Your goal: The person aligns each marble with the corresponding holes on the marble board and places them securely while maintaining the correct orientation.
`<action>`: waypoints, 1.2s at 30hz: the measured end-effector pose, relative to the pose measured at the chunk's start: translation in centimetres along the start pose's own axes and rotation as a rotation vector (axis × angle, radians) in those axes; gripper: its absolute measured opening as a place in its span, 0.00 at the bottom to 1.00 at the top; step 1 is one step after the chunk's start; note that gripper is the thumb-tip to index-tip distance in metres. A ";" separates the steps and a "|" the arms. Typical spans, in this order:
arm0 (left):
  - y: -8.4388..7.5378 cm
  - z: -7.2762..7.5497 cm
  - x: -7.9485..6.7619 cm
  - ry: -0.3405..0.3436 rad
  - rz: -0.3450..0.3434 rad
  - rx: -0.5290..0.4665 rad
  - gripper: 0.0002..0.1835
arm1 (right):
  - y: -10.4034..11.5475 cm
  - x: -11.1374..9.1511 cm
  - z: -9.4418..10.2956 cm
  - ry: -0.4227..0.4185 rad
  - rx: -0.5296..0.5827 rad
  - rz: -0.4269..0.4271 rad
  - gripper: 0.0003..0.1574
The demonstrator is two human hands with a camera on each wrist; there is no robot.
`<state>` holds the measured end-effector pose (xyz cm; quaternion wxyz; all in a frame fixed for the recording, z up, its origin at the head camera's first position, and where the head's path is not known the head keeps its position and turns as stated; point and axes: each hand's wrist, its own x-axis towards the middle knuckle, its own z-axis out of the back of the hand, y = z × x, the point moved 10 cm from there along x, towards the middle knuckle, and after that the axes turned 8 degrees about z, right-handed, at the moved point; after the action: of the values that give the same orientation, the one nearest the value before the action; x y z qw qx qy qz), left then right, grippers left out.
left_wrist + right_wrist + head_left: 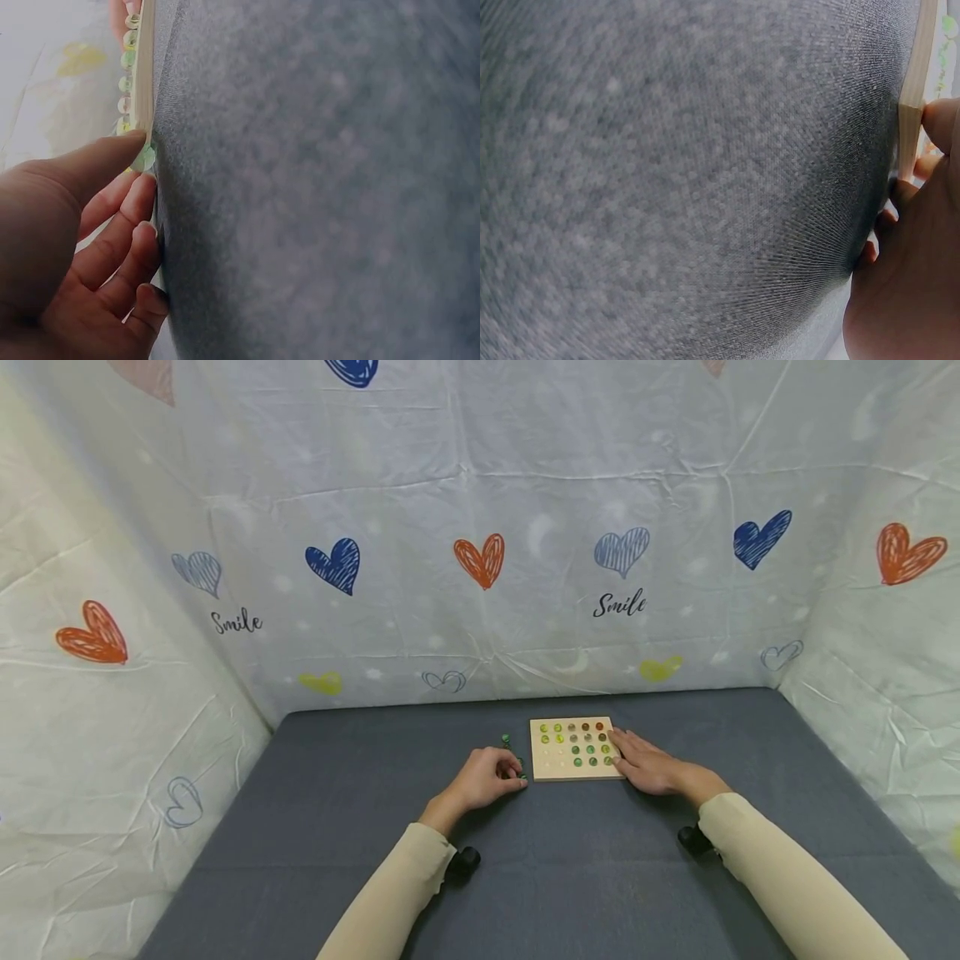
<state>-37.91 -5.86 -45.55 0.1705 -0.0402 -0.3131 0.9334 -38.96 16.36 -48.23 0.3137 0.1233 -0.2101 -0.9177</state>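
A pale wooden board with rows of round hollows lies on the table, many of them filled with yellow, green, amber and reddish glass marbles. Just off its left edge is my left hand, thumb and fingertips closing around a green marble beside the board's edge. More green marbles lie near those fingers, partly hidden by them. My right hand rests with fairly straight fingers on the board's right edge. In the right wrist view, its thumb and fingers touch the board's side.
Dark grey cloth covers the table. A white curtain printed with hearts hangs behind and along both sides. Both forearms wear cream sleeves, and a black wrist device sits below the left cuff.
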 end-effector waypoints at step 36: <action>-1.7 0.4 1.3 -0.051 -0.004 -0.061 0.05 | -0.4 -0.1 0.1 -0.017 -0.004 -0.013 0.36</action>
<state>-38.66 -4.33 -44.19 0.1631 -0.0208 -0.3459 0.9238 -39.09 16.71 -48.30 0.3064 0.1164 -0.2103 -0.9211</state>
